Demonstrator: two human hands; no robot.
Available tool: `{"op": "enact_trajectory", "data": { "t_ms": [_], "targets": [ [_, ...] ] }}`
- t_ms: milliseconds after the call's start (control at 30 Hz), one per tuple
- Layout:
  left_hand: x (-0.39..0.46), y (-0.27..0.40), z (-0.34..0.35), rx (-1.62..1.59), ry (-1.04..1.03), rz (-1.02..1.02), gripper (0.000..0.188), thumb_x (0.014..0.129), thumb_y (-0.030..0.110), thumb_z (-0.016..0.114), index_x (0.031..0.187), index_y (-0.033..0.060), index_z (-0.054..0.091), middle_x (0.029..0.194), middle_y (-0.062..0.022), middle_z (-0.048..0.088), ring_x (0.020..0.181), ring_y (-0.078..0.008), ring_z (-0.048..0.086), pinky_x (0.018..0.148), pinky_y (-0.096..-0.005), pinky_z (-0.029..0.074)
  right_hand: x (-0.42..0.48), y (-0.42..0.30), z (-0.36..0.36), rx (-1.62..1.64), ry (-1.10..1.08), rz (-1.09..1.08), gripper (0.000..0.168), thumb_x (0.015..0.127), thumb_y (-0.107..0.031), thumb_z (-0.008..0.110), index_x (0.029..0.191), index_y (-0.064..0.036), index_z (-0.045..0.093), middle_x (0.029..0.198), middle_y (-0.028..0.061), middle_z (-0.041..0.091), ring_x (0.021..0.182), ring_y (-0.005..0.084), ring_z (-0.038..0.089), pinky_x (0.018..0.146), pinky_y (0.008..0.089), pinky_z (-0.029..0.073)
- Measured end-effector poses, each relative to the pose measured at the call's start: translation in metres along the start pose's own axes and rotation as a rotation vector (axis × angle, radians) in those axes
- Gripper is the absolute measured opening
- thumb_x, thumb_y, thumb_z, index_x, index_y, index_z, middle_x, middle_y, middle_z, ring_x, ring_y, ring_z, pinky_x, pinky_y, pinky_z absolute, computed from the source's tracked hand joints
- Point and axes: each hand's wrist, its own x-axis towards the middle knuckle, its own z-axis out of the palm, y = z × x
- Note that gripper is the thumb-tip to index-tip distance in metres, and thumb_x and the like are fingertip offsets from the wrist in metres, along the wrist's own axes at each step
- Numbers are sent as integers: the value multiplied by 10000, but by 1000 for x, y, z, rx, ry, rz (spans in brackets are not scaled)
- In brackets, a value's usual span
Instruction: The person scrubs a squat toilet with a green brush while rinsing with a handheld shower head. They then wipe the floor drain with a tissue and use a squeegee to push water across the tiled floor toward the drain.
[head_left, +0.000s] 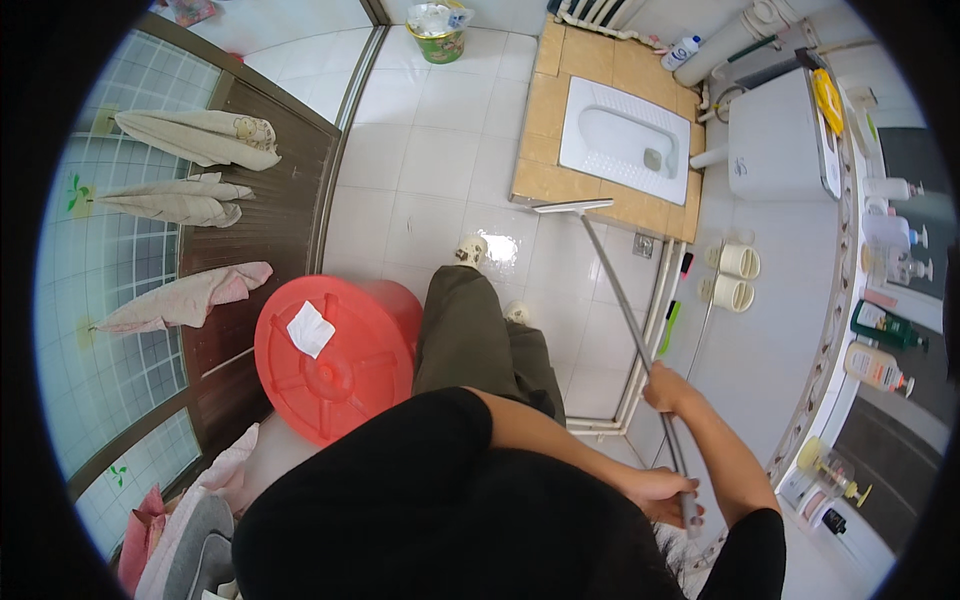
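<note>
A floor squeegee with a long grey metal pole runs diagonally across the right half of the head view. Its white-edged blade is at the near side of the tan-tiled step that holds a white squat toilet; whether it touches the step is unclear. My right hand grips the pole at about its middle. Lower down, near the pole's end, my left hand is wrapped around the grip. The tiled floor shows a bright glare patch beside my shoe.
At the left stands a red lidded plastic bin with white paper on it. Towels hang on the sliding door. A green bucket is at the far wall. Brushes, cups and pump bottles line the right side; a cistern hangs beside the toilet.
</note>
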Motion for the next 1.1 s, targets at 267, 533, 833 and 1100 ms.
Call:
{"op": "enact_trajectory", "data": {
  "t_ms": [267,533,833,1100],
  "targets": [
    [-14,1,5,151,-210,132,285,909,271,437,988,-1,460,1016,-162,537,1000,-283,538,920,-387,422,-15,13,-19,369,111,-48,297,756,-135,524,851,145,485,693,265,567,574,295,600,483,382,466],
    [-83,84,-26,347,286,431,258,903,219,455,953,-34,446,941,-206,567,900,-320,589,824,-423,481,152,-71,-61,1166,346,-199,492,850,-88,421,1319,-81,269,631,103,495,404,149,438,349,302,386],
    [-68,65,-47,267,199,323,200,899,140,370,978,-27,448,952,-194,573,901,-308,587,824,-401,479,154,-84,-15,443,300,-180,573,821,-69,370,1360,-74,177,767,253,582,423,302,527,431,388,441],
    [-4,5,-24,163,-112,-20,319,930,225,347,1061,-39,470,1012,-148,558,981,-247,541,925,-346,408,73,-13,29,49,211,-4,600,806,-58,399,1363,-83,177,905,286,571,851,397,568,781,448,448]
  ]
}}
